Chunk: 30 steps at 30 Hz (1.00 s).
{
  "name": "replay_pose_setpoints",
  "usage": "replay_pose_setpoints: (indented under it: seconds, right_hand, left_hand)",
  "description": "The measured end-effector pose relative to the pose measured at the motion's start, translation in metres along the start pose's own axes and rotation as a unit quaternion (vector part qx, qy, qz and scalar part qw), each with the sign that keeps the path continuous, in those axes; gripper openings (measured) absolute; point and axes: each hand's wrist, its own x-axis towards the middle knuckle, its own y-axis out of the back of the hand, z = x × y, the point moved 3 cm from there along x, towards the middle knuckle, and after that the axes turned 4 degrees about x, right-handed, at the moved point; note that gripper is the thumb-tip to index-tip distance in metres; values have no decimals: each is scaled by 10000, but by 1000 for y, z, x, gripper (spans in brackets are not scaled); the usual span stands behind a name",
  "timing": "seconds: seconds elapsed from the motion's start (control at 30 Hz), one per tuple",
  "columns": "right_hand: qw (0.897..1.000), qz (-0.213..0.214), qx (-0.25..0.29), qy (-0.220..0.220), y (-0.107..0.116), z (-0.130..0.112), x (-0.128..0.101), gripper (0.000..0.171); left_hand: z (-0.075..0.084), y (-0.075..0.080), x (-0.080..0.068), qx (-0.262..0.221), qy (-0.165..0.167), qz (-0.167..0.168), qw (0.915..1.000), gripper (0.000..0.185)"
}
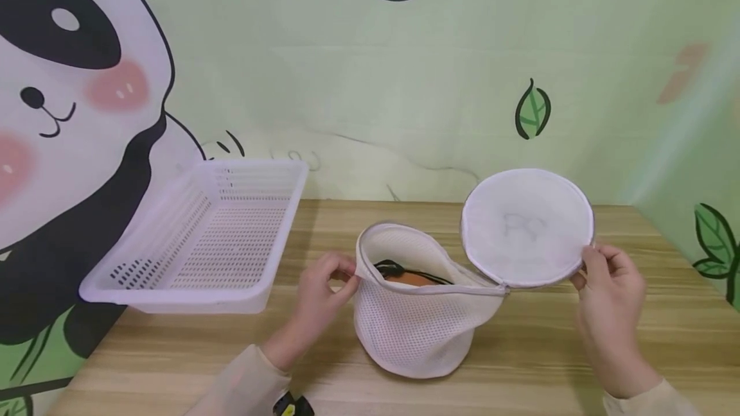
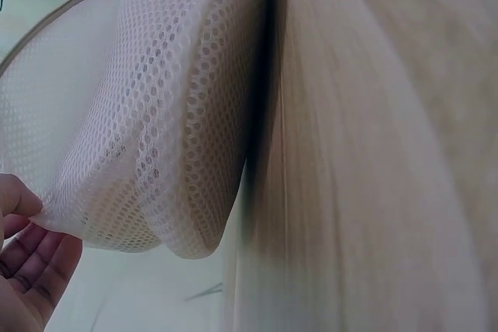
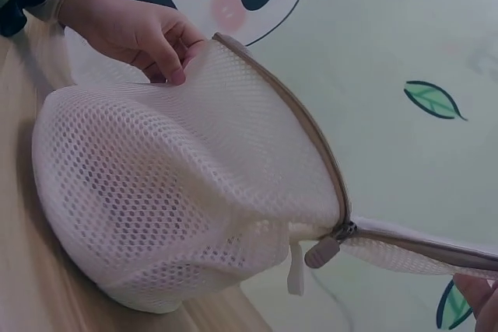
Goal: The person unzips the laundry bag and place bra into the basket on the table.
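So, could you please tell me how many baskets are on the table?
1. The white basket sits on the table's left side, apart from the mesh bag, whose rim the left hand pinches. No other basket shows.

No text, brand or number can be read in any view. The lid (image 1: 527, 226) of the mesh bag (image 1: 419, 320) bears a faint grey mark at its middle, too blurred to make out. The wall (image 1: 405, 82) shows only drawings, a panda and leaves, with some thin scribbled lines just above the counter (image 1: 520, 352) edge that do not form legible letters. The basket (image 1: 202, 242) carries no label.
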Motion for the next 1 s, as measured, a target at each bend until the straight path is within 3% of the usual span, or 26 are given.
replay_pose_setpoints:
  seconds: [0.1, 0.37, 0.63, 0.8, 1.0]
  right_hand:
    - [9989, 88, 227, -389, 8, 5, 5, 10]
    - [9967, 99, 190, -785, 22, 19, 13, 11]
    - [9937, 49, 266, -1088, 30, 34, 21, 16]
    - [9908, -33, -289, -1319, 38, 42, 25, 20]
    - [9842, -840, -996, -1196, 57, 59, 37, 20]
  left_hand:
    - [0, 0, -1, 13, 48, -26, 10000, 19]
    - [3, 2, -6, 118, 346, -292, 9989, 19]
    - [9, -1, -8, 80, 38, -273, 9996, 21]
    - [10, 0, -9, 153, -19, -252, 9996, 20]
    - [9, 0, -10, 190, 46, -336, 9992, 15]
